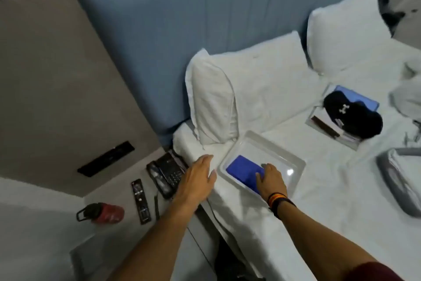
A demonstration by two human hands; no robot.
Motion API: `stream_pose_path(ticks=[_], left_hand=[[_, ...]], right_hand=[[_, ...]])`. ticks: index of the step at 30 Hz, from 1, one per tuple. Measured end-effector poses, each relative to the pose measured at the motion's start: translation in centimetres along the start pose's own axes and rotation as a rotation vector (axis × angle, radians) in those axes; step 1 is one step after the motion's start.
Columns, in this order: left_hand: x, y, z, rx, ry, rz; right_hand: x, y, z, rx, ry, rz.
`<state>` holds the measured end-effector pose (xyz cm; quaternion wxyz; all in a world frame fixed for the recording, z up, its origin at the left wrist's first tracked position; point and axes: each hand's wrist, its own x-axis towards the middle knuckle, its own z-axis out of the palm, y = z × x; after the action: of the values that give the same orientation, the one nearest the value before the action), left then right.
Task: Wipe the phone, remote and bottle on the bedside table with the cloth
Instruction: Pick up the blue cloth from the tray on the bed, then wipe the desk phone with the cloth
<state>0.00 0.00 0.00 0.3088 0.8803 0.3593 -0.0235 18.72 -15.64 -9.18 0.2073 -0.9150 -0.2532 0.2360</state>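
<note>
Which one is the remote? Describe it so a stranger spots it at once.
Start at the grey bedside table left of the bed. Three dark things lie on it: a red bottle nearest the wall, a desk phone nearest the bed. The remote lies between them: the slim, flat black bar covered in small buttons.

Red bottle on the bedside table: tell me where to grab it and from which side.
The red bottle lies on its side on the bedside table, black cap and loop pointing left. Grip the red body mid-length from above, fingers across its round sides. The left hand is nearer; the remote lies close on its right.
</note>
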Motion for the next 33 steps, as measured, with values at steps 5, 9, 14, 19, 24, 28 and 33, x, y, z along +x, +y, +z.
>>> stream_pose_path(ticks=[5,9,14,19,24,28,33], left_hand=[[6.8,1.9,8.9,-0.016,-0.16,-0.025],[11.5,2.8,15.6,0.066,-0.241,-0.082],[15.1,2.5,20.4,0.311,-0.128,-0.212],[16.3,3.5,19.4,0.298,-0.099,-0.226],[14.7,2.6,13.5,-0.255,0.002,-0.252],[13.8,-3.5,8.6,-0.808,-0.022,-0.423],[10.7,-14.3,6.5,-1.122,0.083,-0.655]], right_hand=[[4.1,5.1,2.6,-0.048,-0.119,0.097],[5.8,7.6,4.8,-0.055,-0.1,0.096],[6.6,7.8,5.7,-0.058,-0.018,0.188],[7.8,6.8,4.3,0.23,0.007,0.232],[6.3,3.6,2.3,0.744,-0.033,0.292],[6.4,-2.2,1.6,1.133,-0.326,0.283],[6.0,-10.7,7.2,1.232,-0.883,0.406]])
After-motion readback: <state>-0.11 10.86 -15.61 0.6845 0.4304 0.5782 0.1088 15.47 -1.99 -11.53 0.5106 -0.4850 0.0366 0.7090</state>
